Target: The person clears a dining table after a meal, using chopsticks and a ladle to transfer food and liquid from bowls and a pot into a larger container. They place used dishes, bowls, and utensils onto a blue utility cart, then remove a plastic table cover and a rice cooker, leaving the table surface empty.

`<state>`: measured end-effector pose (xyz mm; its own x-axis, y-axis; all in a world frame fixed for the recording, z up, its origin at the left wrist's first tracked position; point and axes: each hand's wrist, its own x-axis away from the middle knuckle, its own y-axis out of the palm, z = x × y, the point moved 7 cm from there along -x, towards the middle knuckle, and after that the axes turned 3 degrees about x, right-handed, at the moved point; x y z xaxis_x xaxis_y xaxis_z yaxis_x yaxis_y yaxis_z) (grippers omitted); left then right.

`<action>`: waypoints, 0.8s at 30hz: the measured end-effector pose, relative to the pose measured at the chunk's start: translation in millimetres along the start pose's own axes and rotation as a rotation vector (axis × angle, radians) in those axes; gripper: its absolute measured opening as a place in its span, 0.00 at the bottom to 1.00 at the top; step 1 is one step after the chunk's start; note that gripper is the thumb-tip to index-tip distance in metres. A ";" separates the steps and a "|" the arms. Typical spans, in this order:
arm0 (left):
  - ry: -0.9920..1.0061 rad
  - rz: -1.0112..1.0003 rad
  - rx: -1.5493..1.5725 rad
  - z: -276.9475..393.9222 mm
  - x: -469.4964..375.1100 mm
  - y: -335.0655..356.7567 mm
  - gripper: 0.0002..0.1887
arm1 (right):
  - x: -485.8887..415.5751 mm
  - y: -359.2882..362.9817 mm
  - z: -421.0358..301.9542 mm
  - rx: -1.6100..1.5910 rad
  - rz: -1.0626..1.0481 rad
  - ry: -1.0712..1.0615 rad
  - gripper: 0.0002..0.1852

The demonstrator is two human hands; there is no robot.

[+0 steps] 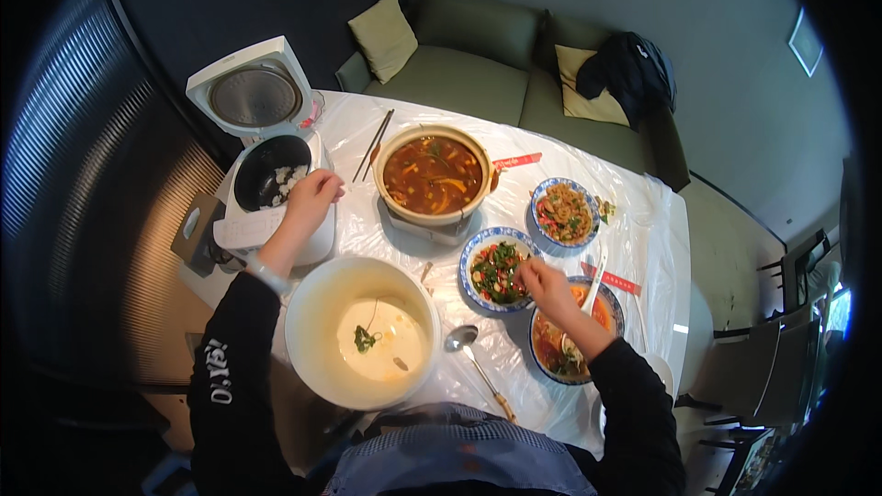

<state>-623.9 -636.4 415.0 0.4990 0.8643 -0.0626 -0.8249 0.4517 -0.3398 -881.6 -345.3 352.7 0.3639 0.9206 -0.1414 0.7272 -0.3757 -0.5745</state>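
Note:
My left hand [314, 200] is beside the inner pot of a white rice cooker [320, 244], its fingers curled; whether anything is in them is hidden. Cooked rice [286, 182] lies in the dark pot, under the raised lid [255, 93]. My right hand [551, 287] reaches over the right side of a blue-and-white dish [471, 281] of chopped greens and red peppers [497, 269]. Its fingertips are pinched together, and what they hold, if anything, cannot be made out. Under that forearm stands a patterned bowl [539, 359] of reddish soup with a white spoon [593, 289].
A clay pot [434, 176] of brown soup stands on a small stove [434, 229], with dark chopsticks [373, 145] beside it. Closest to me are a white bucket [310, 331] with scraps and a metal ladle [486, 375]. A noodle bowl [565, 210] sits at the right; a sofa [455, 76] stands behind.

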 end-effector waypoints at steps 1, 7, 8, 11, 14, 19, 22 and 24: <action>-0.068 0.010 -0.050 -8.8 -19.6 5.2 0.10 | -32.0 0.1 8.2 -0.058 0.042 0.043 0.12; -0.355 -0.051 -0.159 -60.3 -97.1 46.8 0.16 | -143.8 20.4 55.4 -0.280 0.045 0.541 0.17; -0.367 -0.086 -0.186 -67.0 -104.4 54.1 0.16 | -153.9 25.1 53.1 -0.276 -0.006 0.520 0.17; -0.312 -0.120 -0.308 -78.5 -121.9 60.4 0.15 | -169.4 29.6 49.4 -0.209 -0.101 0.487 0.18; -0.353 -0.182 -0.245 -88.5 -127.7 61.0 0.15 | -171.8 29.7 52.5 -0.197 -0.157 0.490 0.19; -0.358 -0.199 -0.210 -85.6 -127.9 61.2 0.17 | -172.6 23.1 58.7 -0.121 -0.139 0.426 0.23; -0.361 -0.234 -0.207 -82.5 -125.8 65.4 0.17 | -173.5 21.5 62.1 -0.051 -0.129 0.423 0.25; -0.333 -0.229 -0.209 -79.4 -126.5 65.8 0.17 | -175.2 23.1 63.4 -0.038 -0.143 0.417 0.26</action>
<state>-720.2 -733.6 326.0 0.5217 0.7868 0.3297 -0.6152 0.6147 -0.4936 -965.5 -508.5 313.0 0.4564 0.8448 0.2793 0.8053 -0.2587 -0.5334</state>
